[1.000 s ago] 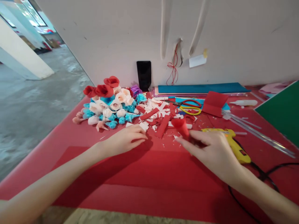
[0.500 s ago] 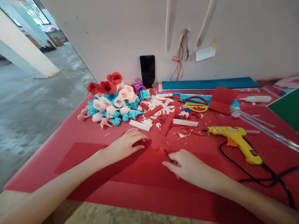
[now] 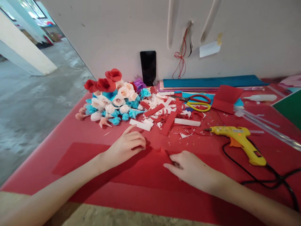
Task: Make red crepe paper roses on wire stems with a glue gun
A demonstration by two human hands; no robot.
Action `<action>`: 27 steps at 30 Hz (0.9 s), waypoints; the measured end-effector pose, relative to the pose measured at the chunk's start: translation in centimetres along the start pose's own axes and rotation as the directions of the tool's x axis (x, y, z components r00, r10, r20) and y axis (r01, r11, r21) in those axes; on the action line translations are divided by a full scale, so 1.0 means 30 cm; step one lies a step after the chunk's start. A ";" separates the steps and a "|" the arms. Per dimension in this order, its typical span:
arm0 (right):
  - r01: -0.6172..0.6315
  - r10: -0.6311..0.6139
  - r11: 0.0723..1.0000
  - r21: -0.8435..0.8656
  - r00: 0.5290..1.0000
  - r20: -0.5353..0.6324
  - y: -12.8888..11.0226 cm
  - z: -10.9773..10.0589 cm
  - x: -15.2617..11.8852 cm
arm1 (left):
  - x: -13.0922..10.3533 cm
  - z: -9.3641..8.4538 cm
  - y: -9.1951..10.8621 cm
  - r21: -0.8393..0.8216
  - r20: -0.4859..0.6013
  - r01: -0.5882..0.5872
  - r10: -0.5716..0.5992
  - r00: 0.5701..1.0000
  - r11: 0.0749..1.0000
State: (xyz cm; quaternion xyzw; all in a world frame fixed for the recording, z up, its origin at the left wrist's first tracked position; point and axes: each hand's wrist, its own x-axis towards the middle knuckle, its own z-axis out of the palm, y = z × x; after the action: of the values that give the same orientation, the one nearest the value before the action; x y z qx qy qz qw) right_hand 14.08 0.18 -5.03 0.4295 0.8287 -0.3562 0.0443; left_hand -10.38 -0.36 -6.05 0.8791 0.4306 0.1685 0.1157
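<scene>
A long sheet of red paper (image 3: 141, 169) lies across the red table, its upper edge slightly raised between my hands. My left hand (image 3: 128, 144) pinches that edge with thumb and fingertips, its index finger lifted off. On the right, my right hand (image 3: 188, 166) has its fingers curled at the same sheet, the fingertips partly hidden beneath the hand. Beyond the hands lie red and white paper scraps (image 3: 164, 110), and a white strip (image 3: 140, 124) is near my left fingers.
Paper flowers (image 3: 117, 100) are piled at back left. A yellow glue gun (image 3: 242, 141) with a black cord lies right. Scissors (image 3: 198, 106), a red folded paper (image 3: 225, 99) and a white bottle (image 3: 261, 98) lie behind. A phone (image 3: 148, 67) leans on the wall.
My left hand's fingers have drawn in toward the thumb, while its index finger has risen. My right hand stays almost the same. The view has shifted slightly.
</scene>
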 end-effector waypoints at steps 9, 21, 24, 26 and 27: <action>-0.019 0.019 0.999 -0.031 1.000 0.015 -0.003 0.003 0.009 | -0.010 0.001 0.008 0.002 -0.016 -0.015 0.015 1.000 1.000; -0.030 0.029 0.999 0.010 0.997 0.067 -0.009 -0.013 0.008 | -0.012 0.018 -0.023 -0.067 -0.046 0.030 -0.033 0.998 0.997; -0.007 0.007 1.000 0.001 0.999 0.051 0.000 -0.005 0.008 | -0.011 0.016 -0.034 -0.089 -0.029 -0.009 0.007 1.000 0.996; 0.023 -0.022 1.000 -0.010 0.999 0.025 0.007 -0.001 0.010 | -0.008 0.012 -0.037 -0.096 -0.027 -0.027 0.025 0.999 0.995; 0.041 -0.041 0.999 -0.018 0.999 0.000 0.010 0.001 0.011 | -0.006 0.010 -0.036 -0.099 -0.029 -0.033 0.031 0.999 0.995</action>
State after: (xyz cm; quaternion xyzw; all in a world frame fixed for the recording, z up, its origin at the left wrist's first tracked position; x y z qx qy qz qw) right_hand 14.09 0.51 -5.36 0.4118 0.8405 -0.3496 0.0409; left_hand -11.14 0.13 -6.74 0.8767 0.4090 0.2036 0.1506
